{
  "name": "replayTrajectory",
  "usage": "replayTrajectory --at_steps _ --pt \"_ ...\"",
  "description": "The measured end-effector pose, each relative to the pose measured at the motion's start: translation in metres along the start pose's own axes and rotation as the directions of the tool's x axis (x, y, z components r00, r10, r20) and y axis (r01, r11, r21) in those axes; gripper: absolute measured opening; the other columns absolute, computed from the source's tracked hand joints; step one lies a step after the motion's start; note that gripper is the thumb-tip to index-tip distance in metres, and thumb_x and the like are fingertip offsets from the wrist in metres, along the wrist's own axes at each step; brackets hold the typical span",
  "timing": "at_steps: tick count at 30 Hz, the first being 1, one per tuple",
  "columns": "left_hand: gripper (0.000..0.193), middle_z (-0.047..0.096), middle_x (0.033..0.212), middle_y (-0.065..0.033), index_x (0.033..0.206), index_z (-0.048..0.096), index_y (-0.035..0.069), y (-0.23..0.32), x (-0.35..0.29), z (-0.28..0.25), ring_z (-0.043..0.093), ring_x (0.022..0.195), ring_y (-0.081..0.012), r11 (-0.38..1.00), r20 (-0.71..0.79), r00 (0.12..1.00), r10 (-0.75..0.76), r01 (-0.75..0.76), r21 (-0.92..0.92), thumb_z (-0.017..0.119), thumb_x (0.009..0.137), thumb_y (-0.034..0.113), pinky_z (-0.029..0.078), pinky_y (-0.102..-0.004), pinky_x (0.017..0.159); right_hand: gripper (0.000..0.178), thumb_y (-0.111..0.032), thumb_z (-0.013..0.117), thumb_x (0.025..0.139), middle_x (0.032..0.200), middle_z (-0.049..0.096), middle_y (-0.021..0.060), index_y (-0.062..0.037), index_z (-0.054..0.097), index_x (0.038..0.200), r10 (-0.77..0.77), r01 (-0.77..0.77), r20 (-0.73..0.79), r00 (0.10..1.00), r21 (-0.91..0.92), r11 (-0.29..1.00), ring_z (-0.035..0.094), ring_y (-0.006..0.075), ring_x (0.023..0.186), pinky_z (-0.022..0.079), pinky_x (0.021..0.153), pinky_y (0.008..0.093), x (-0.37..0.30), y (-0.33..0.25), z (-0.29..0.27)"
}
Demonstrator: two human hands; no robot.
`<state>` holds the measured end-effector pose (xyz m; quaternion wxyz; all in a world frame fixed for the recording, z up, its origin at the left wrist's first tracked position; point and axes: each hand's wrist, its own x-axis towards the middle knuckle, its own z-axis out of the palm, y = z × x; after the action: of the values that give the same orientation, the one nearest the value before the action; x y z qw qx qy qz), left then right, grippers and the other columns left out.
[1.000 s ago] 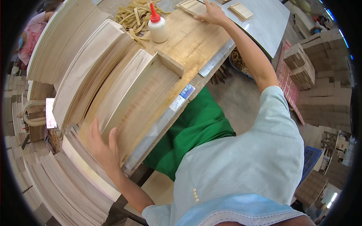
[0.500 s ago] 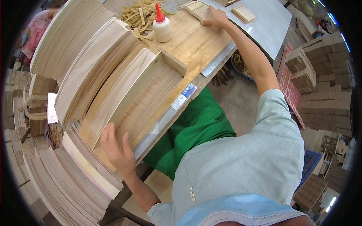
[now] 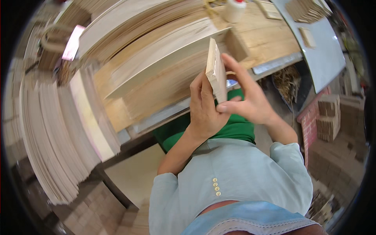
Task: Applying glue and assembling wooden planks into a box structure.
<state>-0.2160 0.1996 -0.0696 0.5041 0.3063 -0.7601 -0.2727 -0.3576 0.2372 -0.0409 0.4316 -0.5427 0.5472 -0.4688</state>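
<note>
Above the front edge of the workbench I hold a small rectangular piece of pale wood [image 3: 214, 70] tilted up between both hands. A white streak runs along its narrow top face. My left hand [image 3: 205, 107] is closed round its left and lower side. On the other side, my right hand [image 3: 250, 94] pinches it, thumb at the lower end and fingers curved along the far part. Behind my hands lies a long wooden jig [image 3: 164, 72] with a raised back strip and an end block [image 3: 237, 45].
A white glue bottle [image 3: 234, 11] stands at the back of the wooden bench top [image 3: 270, 37]. Curved veneer stacks [image 3: 55, 137] fill the left. Small wooden pieces [image 3: 307, 11] lie on a grey table [image 3: 329, 58] to the right. A tub of scraps [image 3: 288, 82] sits below.
Both hands have come together in front of me: the right from the far wooden pieces, the left from the jig's near end. They now hold a small piece of wood. The view has shifted.
</note>
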Motion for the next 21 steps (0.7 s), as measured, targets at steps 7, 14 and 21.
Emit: replayTrajectory --at_steps 7,14,21 --pt "0.055 0.056 0.123 -0.0218 0.13 0.044 -0.01 -0.039 -0.069 -0.105 0.057 0.105 -0.0279 0.814 -0.303 0.91 -0.283 0.395 0.426 0.068 0.085 0.008 0.044 -0.0374 0.095 0.069 -0.023 0.074 0.079 0.138 0.048 0.0137 -0.001 0.044 0.137 -0.181 0.186 0.041 0.983 -0.19 0.964 0.046 0.0261 0.125 0.038 0.103 0.0364 0.009 -0.002 0.006" --pt "0.026 0.054 0.098 -0.0114 0.109 0.055 -0.008 -0.063 -0.053 -0.217 0.055 0.092 -0.0222 0.729 -0.408 0.74 -0.535 0.648 0.222 0.058 0.086 0.005 0.044 -0.0307 0.083 0.041 -0.018 0.057 0.095 0.133 0.053 0.0113 -0.0009 0.05 0.131 -0.316 0.168 -0.313 0.895 -0.421 0.892 0.051 0.0197 0.12 0.04 0.101 0.0333 0.036 0.015 -0.065" --pt "0.025 0.054 0.097 -0.0111 0.106 0.058 -0.007 -0.084 -0.041 -0.214 0.055 0.09 -0.0213 0.686 -0.321 0.713 -0.623 0.696 0.214 0.059 0.085 0.006 0.044 -0.0309 0.082 0.04 -0.014 0.059 0.094 0.128 0.056 0.009 -0.0019 0.051 0.131 -0.171 0.087 -0.288 0.942 -0.281 0.956 0.051 0.0186 0.119 0.043 0.098 0.0318 0.031 0.044 -0.065"
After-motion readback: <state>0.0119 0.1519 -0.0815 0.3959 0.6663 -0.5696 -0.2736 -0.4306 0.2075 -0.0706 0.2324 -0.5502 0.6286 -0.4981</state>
